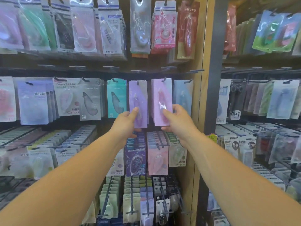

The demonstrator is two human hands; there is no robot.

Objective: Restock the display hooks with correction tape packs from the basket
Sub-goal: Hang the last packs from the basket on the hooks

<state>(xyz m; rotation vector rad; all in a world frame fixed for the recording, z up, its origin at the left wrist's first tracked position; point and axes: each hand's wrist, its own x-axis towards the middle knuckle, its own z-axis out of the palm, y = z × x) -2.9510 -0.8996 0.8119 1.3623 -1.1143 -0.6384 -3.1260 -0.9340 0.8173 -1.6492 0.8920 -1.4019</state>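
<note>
A purple correction tape pack [138, 97] hangs on a hook in the middle row of the display. My left hand [126, 122] grips its lower edge, thumb on the front. Right beside it hangs a stack of pink correction tape packs [161, 98] on its own hook [164, 79]. My right hand [176, 119] holds the pink stack's lower right corner, thumb on the front and fingers behind. The basket is out of view.
A teal pack [116, 98] hangs left of the purple one, a pale blue pack [183, 95] right of the pink. Full hook rows run above and below. A wooden post [201, 95] and a dark upright [215, 79] divide off the right-hand display.
</note>
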